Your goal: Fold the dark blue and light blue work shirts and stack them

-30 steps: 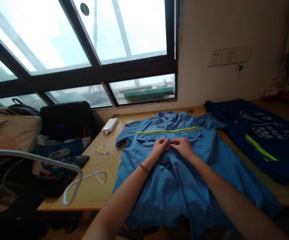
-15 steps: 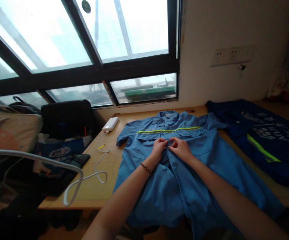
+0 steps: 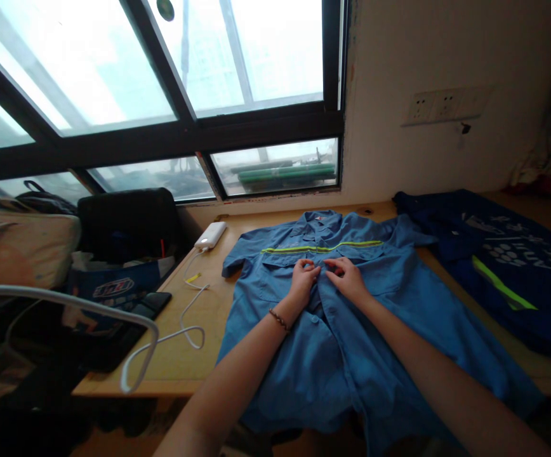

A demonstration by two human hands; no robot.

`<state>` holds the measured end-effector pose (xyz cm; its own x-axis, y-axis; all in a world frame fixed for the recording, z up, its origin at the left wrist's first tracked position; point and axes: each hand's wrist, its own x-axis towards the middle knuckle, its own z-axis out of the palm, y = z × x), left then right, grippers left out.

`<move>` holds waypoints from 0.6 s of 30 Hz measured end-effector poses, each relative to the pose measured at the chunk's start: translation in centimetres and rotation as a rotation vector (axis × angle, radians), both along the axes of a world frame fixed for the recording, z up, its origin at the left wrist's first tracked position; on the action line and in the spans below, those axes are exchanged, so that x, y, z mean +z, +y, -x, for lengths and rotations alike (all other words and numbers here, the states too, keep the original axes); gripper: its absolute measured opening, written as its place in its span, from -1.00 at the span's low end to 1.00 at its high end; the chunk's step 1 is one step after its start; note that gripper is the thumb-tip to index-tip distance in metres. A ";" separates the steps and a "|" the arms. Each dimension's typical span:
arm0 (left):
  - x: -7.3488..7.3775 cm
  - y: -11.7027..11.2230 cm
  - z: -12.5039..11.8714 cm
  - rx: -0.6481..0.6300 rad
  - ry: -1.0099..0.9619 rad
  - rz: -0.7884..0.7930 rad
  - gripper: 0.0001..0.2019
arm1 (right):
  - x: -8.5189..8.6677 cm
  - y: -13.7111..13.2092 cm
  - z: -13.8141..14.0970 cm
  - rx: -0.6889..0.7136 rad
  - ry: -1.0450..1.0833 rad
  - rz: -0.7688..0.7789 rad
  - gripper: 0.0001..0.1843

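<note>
A blue short-sleeved work shirt [image 3: 275, 355] with a yellow-green reflective stripe lies spread on the table, collar toward the window. Its front is parted below the chest, and a button shows on the lower placket. My left hand [image 3: 304, 279], with a beaded bracelet on the wrist, pinches the shirt's front edge just below the stripe. Right beside it, my right hand [image 3: 348, 278] rests at the same edge, its thumb and index finger slightly apart. Whatever small part lies between the fingertips is too small to make out.
A darker blue garment [image 3: 504, 266] with white print lies on the right. On the left of the wooden table [image 3: 180, 362] are a white power bank [image 3: 211, 235] and its white cable [image 3: 192, 330]. Bags stand beyond the left edge. A window and wall sockets [image 3: 440, 106] are behind.
My right hand's thumb and index finger have parted and shifted slightly up. My left hand stays nearly in place at the placket. The shirt has barely moved.
</note>
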<state>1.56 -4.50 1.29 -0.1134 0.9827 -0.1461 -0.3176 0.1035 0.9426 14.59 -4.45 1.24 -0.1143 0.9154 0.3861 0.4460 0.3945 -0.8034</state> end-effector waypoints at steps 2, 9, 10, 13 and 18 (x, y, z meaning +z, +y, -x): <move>0.0 0.0 0.0 0.000 -0.001 -0.026 -0.59 | -0.1 0.0 0.0 0.007 -0.010 -0.010 -0.67; -0.1 -0.1 0.1 -0.068 0.015 -0.157 -0.61 | -0.4 0.2 0.1 0.028 -0.075 0.076 -0.63; -0.1 -0.1 0.1 -0.079 0.028 -0.171 -0.62 | -0.6 0.3 0.1 0.030 -0.081 0.093 -0.62; 0.0 -0.1 0.2 -0.123 0.106 -0.196 -0.62 | -1.1 0.7 0.0 0.034 -0.091 0.127 -0.62; -0.1 -0.1 0.2 -0.182 0.269 -0.243 -0.64 | -1.9 1.5 -0.4 -0.027 -0.005 0.187 -0.64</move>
<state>1.36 -4.61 1.20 0.0627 0.9926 0.1043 -0.0530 -0.1010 0.9935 14.95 -2.91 -0.65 -0.0903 0.9739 0.2084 0.4583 0.2264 -0.8595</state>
